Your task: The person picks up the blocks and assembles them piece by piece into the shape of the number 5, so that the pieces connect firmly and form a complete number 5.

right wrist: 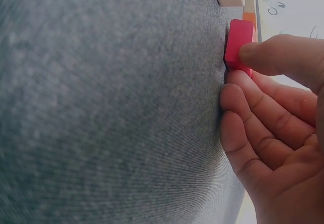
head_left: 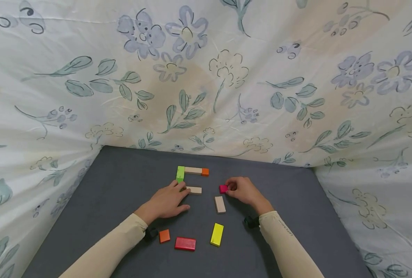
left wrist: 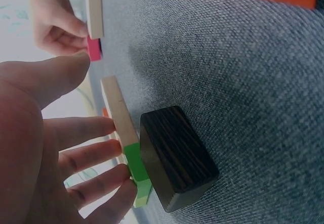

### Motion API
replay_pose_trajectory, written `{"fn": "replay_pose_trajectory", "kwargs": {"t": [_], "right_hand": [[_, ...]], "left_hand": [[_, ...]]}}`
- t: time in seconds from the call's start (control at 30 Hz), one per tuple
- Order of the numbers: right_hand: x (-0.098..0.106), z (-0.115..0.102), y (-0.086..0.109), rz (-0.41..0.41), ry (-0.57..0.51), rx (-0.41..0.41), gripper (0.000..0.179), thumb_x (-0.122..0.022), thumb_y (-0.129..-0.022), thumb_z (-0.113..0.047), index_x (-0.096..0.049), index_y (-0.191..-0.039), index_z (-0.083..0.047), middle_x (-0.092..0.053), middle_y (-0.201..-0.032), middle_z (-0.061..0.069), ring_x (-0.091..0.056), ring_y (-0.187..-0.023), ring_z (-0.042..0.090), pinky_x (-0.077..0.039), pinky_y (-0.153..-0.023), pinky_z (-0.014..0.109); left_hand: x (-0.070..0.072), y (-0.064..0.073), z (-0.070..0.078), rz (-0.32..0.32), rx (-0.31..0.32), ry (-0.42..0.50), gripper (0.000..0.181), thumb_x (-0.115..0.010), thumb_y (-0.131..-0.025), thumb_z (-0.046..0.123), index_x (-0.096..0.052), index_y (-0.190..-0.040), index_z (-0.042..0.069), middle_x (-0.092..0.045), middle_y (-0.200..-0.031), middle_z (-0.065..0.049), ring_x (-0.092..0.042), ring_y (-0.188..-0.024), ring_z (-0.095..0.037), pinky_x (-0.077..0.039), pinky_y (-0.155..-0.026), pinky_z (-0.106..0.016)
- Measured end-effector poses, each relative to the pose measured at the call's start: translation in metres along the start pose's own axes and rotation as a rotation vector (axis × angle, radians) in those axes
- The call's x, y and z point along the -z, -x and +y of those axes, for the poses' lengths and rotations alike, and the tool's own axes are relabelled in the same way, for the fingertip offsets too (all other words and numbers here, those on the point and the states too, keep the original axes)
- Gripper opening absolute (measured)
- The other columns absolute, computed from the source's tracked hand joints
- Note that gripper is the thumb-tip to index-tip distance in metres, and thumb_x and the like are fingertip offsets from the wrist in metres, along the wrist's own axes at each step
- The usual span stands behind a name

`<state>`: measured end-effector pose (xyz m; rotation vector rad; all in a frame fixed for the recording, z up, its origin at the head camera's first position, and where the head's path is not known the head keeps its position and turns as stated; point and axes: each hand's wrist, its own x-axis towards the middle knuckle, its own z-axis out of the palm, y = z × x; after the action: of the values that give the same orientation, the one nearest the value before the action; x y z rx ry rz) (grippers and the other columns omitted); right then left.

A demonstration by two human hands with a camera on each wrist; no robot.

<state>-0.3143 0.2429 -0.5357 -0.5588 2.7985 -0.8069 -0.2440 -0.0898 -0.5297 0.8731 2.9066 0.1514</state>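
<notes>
My right hand (head_left: 244, 190) pinches a small pink-red block (head_left: 223, 189) between thumb and fingers, low at the cloth. In the right wrist view the thumb lies on that block (right wrist: 239, 42). My left hand (head_left: 167, 200) has its fingers fairly straight, their tips against a green block (left wrist: 135, 161) and a plain wooden block (left wrist: 119, 107) laid end to end. A dark, wood-grained block (left wrist: 177, 153) stands by those fingers in the left wrist view; in the head view I cannot see it. Light green blocks (head_left: 180, 173), a plain block (head_left: 193, 170) and an orange block (head_left: 205, 172) adjoin behind.
A plain wooden block (head_left: 220, 204) lies just in front of the pink-red one. Closer in are an orange block (head_left: 164, 236), a red block (head_left: 185, 244) and a yellow block (head_left: 217, 234) on the dark grey cloth (head_left: 282, 239). Flowered curtains (head_left: 206, 77) surround the surface.
</notes>
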Motion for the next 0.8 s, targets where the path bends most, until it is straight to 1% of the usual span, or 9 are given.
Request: {"fn": "replay_pose_trajectory", "kwargs": {"t": [0.27,0.57,0.8], "right_hand": [[0.001,-0.004,0.0,0.007,-0.013,-0.005,0.026,-0.085,-0.094,-0.011,-0.079,-0.119,-0.009,-0.071,-0.093,-0.006,-0.064,-0.083,0.014,-0.057,-0.077,0.037],[0.002,-0.012,-0.001,0.012,-0.007,0.01,0.024,-0.086,-0.094,-0.014,-0.08,-0.116,-0.01,-0.07,-0.09,-0.007,-0.063,-0.081,0.013,-0.057,-0.075,0.036],[0.001,-0.02,-0.003,0.008,-0.013,0.022,0.023,-0.086,-0.094,-0.014,-0.08,-0.115,-0.009,-0.071,-0.091,-0.006,-0.064,-0.081,0.014,-0.058,-0.075,0.036]], "left_hand": [[0.001,0.0,0.0,0.001,-0.006,-0.003,0.065,-0.069,-0.104,0.056,-0.063,-0.154,0.014,-0.056,-0.147,-0.007,-0.049,-0.13,-0.027,-0.057,-0.096,-0.044],[-0.003,-0.002,-0.002,0.009,-0.013,-0.007,0.066,-0.068,-0.104,0.057,-0.063,-0.154,0.014,-0.056,-0.147,-0.006,-0.049,-0.128,-0.026,-0.057,-0.095,-0.043],[-0.001,-0.001,-0.002,0.003,-0.004,0.015,0.065,-0.069,-0.104,0.056,-0.063,-0.155,0.015,-0.055,-0.148,-0.006,-0.048,-0.131,-0.026,-0.058,-0.093,-0.044]]}}
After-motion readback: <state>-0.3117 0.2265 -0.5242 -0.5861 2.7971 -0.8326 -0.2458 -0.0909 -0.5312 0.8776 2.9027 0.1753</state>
